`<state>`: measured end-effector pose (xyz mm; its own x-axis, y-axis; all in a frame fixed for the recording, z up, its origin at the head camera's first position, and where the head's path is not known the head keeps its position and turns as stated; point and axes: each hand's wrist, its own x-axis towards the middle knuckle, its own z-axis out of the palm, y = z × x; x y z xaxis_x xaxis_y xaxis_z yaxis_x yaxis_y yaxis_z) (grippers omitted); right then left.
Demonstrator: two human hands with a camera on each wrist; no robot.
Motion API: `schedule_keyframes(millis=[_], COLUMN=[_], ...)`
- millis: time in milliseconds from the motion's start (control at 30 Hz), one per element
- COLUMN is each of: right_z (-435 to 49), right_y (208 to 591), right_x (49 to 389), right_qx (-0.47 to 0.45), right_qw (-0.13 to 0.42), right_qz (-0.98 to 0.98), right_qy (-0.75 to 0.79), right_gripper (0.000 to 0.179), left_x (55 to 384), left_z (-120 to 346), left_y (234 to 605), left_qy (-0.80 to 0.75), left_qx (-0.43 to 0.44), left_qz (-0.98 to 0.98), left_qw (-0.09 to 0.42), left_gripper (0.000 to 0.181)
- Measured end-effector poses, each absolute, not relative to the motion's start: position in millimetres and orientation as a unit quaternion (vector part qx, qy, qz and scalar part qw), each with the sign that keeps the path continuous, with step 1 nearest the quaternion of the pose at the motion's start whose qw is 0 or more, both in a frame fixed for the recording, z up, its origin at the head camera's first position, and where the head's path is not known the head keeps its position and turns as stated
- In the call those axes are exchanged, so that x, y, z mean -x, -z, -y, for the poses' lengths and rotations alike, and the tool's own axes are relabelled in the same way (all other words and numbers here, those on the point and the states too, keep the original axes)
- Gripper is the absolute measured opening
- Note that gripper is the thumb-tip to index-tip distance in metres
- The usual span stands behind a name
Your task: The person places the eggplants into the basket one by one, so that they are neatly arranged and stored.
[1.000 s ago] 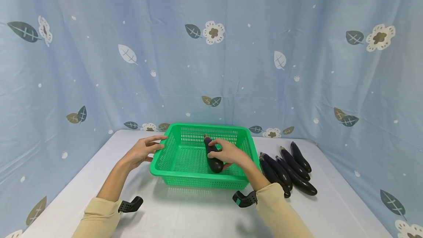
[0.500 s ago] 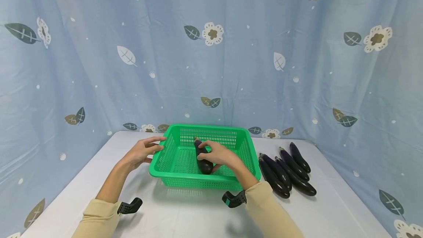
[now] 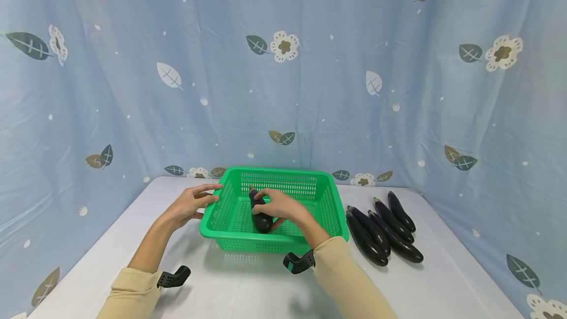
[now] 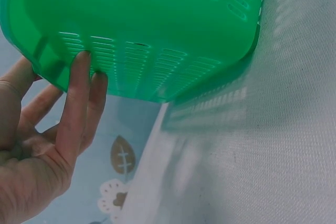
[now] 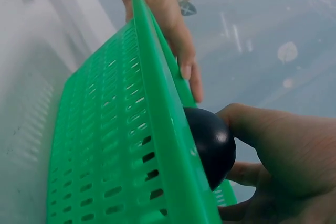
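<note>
A green plastic basket (image 3: 292,240) with slotted walls stands on the white table. My right hand (image 3: 283,206) reaches in over its front and grips a dark purple eggplant (image 3: 261,221) between thumb and fingers. The eggplant lies lengthwise in the left half, stem end away from me; in the right wrist view its rounded end (image 5: 212,142) shows past the rim. At the left side, my left hand (image 3: 188,206) holds the basket's rim. In the left wrist view, fingers (image 4: 77,93) of that hand bear on the outer wall below the rim.
Several more eggplants (image 3: 400,242) lie on the table (image 3: 235,289) to the right of the basket, the nearest close to its right side. A blue curtain (image 3: 328,87) with leaf and flower prints hangs behind and at both sides.
My right hand has moved left inside the basket with the eggplant, from right of the middle to the left half. The left hand has stayed at the rim.
</note>
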<state>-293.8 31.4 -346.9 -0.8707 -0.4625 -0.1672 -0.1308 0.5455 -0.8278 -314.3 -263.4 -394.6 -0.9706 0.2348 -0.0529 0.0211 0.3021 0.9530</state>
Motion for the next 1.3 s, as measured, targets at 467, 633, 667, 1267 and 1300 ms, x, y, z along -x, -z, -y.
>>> schedule_keyframes(millis=[467, 633, 667, 1267, 1300], right_z=[-17, -12, -11, -1, -1], right_y=[358, 360, 361, 363, 364], right_x=[306, 308, 308, 314, 314], right_qx=[0.167, 0.161, 0.160, 0.156, 0.155], right_qw=[0.213, 0.223, 0.225, 0.245, 0.247], right_qz=[-0.850, -0.847, -0.847, -0.844, -0.843], right_qy=[0.452, 0.455, 0.454, 0.452, 0.452], right_gripper=[0.049, 0.050, 0.050, 0.048, 0.048], left_x=[314, 315, 315, 320, 320], left_z=[267, 267, 267, 265, 265], left_y=[400, 400, 400, 398, 398], left_qy=[-0.591, -0.591, -0.591, -0.602, -0.602], left_qx=[-0.080, -0.080, -0.081, -0.079, -0.078], left_qz=[-0.798, -0.797, -0.797, -0.789, -0.789], left_qw=[0.088, 0.093, 0.094, 0.097, 0.097], left_gripper=[0.063, 0.064, 0.064, 0.062, 0.063])
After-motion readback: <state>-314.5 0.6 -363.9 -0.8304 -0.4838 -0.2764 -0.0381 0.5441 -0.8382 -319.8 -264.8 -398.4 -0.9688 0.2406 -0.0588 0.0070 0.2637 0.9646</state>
